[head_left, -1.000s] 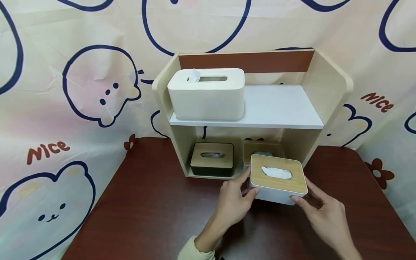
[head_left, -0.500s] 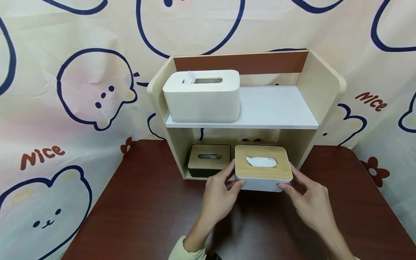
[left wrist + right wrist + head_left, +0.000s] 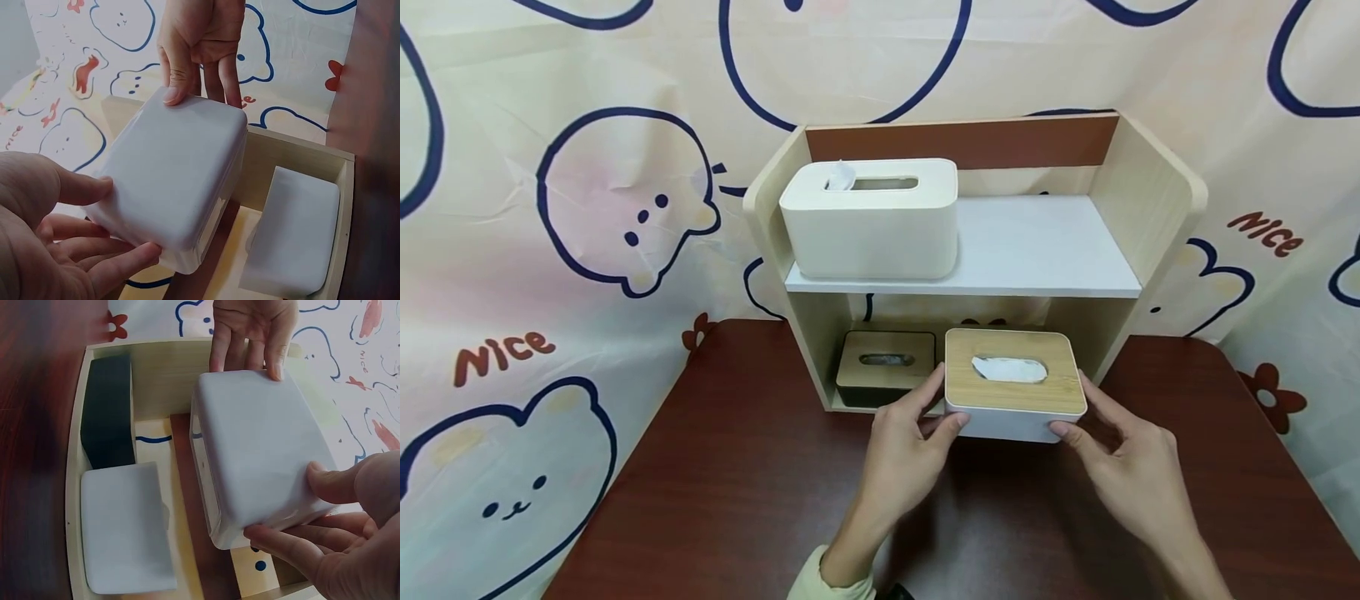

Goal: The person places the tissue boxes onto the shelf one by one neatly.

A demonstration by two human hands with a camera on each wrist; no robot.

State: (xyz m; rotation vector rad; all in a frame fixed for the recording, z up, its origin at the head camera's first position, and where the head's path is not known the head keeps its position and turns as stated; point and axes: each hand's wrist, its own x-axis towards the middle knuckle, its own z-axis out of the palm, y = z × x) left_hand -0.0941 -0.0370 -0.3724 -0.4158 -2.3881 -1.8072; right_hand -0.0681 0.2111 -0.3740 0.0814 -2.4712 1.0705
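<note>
A white tissue box (image 3: 1015, 371) with a bamboo lid is held level between both hands, in front of the shelf unit's lower right part. Tissue shows in its oval slot. My left hand (image 3: 902, 458) grips its left end, thumb at the front and fingers along the side. At the right end, my right hand (image 3: 1135, 475) holds it the same way. Behind it on the lower shelf is another white tissue box (image 3: 297, 231), hidden in the head view but visible in both wrist views. To the left stands a dark green tissue box (image 3: 886, 367) with a wooden lid.
The wooden shelf unit (image 3: 1150, 200) stands at the back of a dark red-brown table (image 3: 722, 500). A larger white tissue box (image 3: 872, 229) occupies the left of the upper shelf (image 3: 1037, 242). A cartoon-printed cloth (image 3: 625, 333) hangs behind.
Both hands have carried the tissue box left and up in the head view, turning it straighter to the shelf. It now covers the white box behind. The last half second brings only a slight shift.
</note>
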